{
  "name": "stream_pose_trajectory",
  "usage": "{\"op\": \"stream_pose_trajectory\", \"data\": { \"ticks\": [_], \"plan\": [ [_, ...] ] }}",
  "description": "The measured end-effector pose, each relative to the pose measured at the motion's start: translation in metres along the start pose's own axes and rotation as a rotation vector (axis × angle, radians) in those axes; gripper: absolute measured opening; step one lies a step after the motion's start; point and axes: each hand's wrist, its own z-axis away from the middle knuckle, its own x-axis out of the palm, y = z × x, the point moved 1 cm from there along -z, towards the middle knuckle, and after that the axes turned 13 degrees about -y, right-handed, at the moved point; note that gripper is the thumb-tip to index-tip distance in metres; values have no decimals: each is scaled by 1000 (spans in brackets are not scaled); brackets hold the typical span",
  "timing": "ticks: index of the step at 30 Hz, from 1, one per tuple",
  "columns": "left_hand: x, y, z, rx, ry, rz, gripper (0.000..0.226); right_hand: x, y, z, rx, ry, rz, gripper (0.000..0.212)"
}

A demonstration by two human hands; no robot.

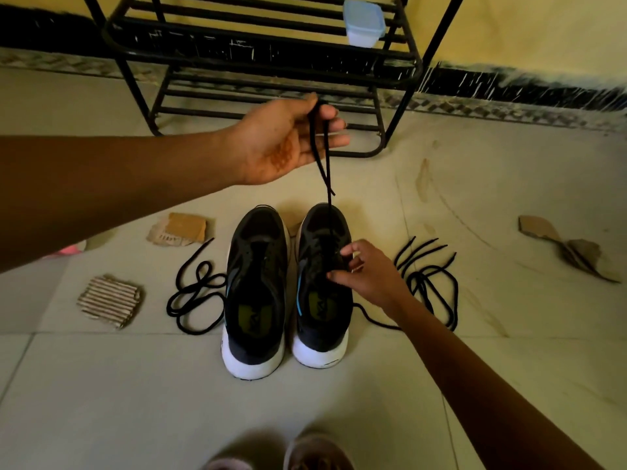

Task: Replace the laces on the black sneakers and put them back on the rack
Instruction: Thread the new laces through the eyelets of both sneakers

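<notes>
Left hand point(288, 140) pinches the lace point(322, 157) taut, sneaker point(320, 330) directly below it under the right hand point(369, 276), whose curled fingers' hold is unclear; best pull straight up, slowly, bracing the sneaker against tipping.

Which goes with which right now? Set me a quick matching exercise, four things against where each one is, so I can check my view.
Column A
1. plastic tub
2. left hand
3. right hand
4. corrugated cardboard

Column B
a. fingers at the right sneaker's eyelets
b. on the floor, left of the left sneaker
c. on a rack shelf
d. raised, pinching a black lace

Pairs: 1-c, 2-d, 3-a, 4-b.
</notes>
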Motion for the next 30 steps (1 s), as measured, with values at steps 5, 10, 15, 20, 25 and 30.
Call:
{"op": "stream_pose_trajectory", "data": {
  "ticks": [5,10,15,20,25,30],
  "plan": [
    [4,4,-3,122,-6,-137,33,12,-19,-2,-377,13,407,42],
    [-4,4,0,137,52,-672,27,8,-20,-3,-378,-25,467,16],
    [-9,-3,7,152,3,-1102,9,-19,-4,9,-168,-105,414,17],
    [-7,-16,6,47,-30,-1050,17,-12,-4,11,-75,31,194,30],
    [-2,-34,1,-119,-142,-1016,11,3,-26,-1,-3,122,-532,72],
    [-9,-40,2,-259,-273,-1106,6,0,-29,-6,-149,135,-563,46]
  ]
}}
